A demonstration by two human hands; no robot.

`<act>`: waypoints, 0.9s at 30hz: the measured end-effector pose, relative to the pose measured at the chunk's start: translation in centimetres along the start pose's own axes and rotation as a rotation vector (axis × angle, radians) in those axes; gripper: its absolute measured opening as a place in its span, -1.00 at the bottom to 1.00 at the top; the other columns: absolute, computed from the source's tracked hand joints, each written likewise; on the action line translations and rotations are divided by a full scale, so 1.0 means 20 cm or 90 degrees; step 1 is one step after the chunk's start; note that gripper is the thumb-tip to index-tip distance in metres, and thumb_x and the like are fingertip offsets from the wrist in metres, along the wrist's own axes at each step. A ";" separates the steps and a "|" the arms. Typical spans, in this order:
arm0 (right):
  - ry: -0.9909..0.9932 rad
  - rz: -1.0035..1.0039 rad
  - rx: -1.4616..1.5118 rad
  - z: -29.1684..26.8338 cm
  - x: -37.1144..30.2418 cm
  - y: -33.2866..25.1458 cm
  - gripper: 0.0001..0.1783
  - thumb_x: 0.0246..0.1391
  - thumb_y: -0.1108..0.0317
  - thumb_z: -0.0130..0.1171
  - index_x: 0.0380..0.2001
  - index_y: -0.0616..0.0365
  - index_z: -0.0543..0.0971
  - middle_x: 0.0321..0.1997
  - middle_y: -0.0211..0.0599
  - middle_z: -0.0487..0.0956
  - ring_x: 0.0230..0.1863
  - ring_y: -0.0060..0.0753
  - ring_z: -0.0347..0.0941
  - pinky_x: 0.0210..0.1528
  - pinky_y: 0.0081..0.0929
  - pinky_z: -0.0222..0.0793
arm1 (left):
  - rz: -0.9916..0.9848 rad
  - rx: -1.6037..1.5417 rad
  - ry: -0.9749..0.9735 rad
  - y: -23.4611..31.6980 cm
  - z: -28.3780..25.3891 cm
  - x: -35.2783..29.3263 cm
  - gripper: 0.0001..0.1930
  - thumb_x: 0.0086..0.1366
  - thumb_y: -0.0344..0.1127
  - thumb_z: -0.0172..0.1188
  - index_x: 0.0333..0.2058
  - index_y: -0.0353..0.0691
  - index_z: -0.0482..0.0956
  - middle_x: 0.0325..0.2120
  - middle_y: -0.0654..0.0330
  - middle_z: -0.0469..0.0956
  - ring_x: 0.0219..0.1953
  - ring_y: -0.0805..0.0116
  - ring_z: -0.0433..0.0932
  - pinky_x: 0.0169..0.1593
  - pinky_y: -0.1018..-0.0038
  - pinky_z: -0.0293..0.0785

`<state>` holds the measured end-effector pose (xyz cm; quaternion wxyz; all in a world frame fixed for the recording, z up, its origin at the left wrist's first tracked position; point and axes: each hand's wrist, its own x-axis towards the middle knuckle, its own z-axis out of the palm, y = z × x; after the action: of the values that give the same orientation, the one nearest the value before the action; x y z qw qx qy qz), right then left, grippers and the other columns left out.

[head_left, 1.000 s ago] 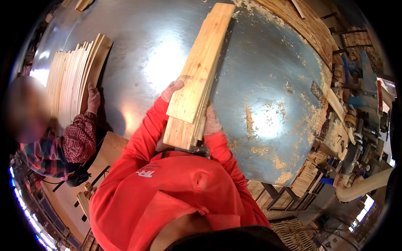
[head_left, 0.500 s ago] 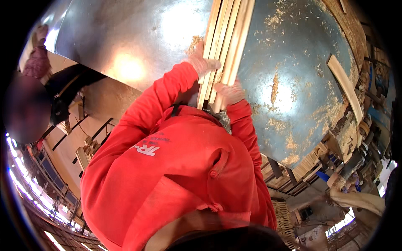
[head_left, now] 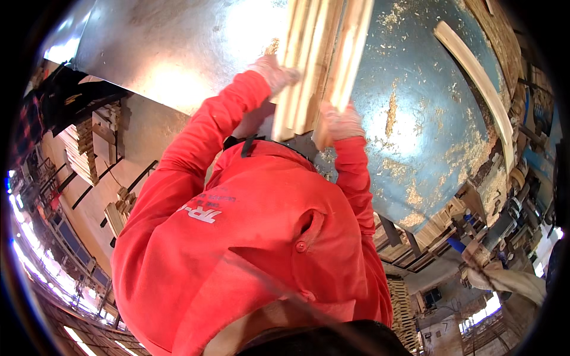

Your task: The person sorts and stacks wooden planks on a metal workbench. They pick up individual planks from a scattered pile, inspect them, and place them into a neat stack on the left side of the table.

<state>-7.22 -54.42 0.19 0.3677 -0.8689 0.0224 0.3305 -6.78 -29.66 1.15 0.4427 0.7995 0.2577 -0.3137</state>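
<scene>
Several long pale wooden strips (head_left: 301, 71) lie side by side on the metal tabletop (head_left: 409, 83), running away from my chest. My left hand (head_left: 275, 73) holds the left edge of this bundle, its thumb lying over the top. My right hand (head_left: 342, 122) is closed round the near end of the right-hand strips (head_left: 350, 50). A narrow dark gap separates these from the left group. The near ends of the left group reach almost to my red jacket. Both groups run out of the picture at the top.
Wood shavings (head_left: 391, 113) are scattered over the right of the tabletop. A long loose strip (head_left: 481, 80) lies along its right side. At the left a co-worker's dark sleeve (head_left: 35, 118) shows near a stack of wood pieces (head_left: 80, 151). More wood pieces (head_left: 442, 222) lie below the table's near right edge.
The bundle has parted into two groups, the strips lying broader side up. My right hand has shifted slightly right. The loose strip reaches farther up the table, and the co-worker has moved.
</scene>
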 end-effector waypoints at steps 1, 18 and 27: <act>0.046 0.009 -0.109 0.00 -0.08 -0.15 0.16 -0.25 -0.18 0.36 0.30 0.21 0.05 0.01 -0.01 0.55 0.06 -0.05 0.48 0.11 -0.23 0.39 | -0.006 0.073 0.008 0.13 0.03 -0.05 -0.45 0.08 0.05 0.25 -0.16 -0.38 0.58 -0.24 -0.07 0.60 -0.22 0.10 0.56 -0.06 0.30 0.48; 0.014 0.043 0.213 -0.11 -0.24 -0.27 -0.48 -0.09 0.15 0.38 -0.13 0.25 0.50 -0.26 -0.16 0.62 -0.27 -0.33 0.54 -0.17 -0.40 0.47 | 0.143 0.195 0.307 0.09 0.18 -0.19 0.25 0.06 0.27 0.24 0.35 -0.25 -0.49 0.06 -0.33 0.38 -0.09 -0.12 0.56 -0.02 0.27 0.48; -0.175 -0.339 -0.234 -0.04 -0.10 -0.36 -0.42 0.12 -0.06 0.02 -0.01 0.22 0.41 -0.07 0.03 0.51 -0.05 0.11 0.47 -0.03 -0.15 0.43 | 0.068 0.319 0.313 0.30 0.03 -0.35 0.23 -0.11 0.05 0.40 0.34 -0.40 -0.22 0.29 -0.41 -0.09 0.34 -0.27 -0.04 0.35 0.17 0.01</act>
<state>-6.29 -50.20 6.25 0.2782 -0.8432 -0.3148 0.3354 -7.46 -33.97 9.26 0.1729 0.9472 0.2298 -0.1418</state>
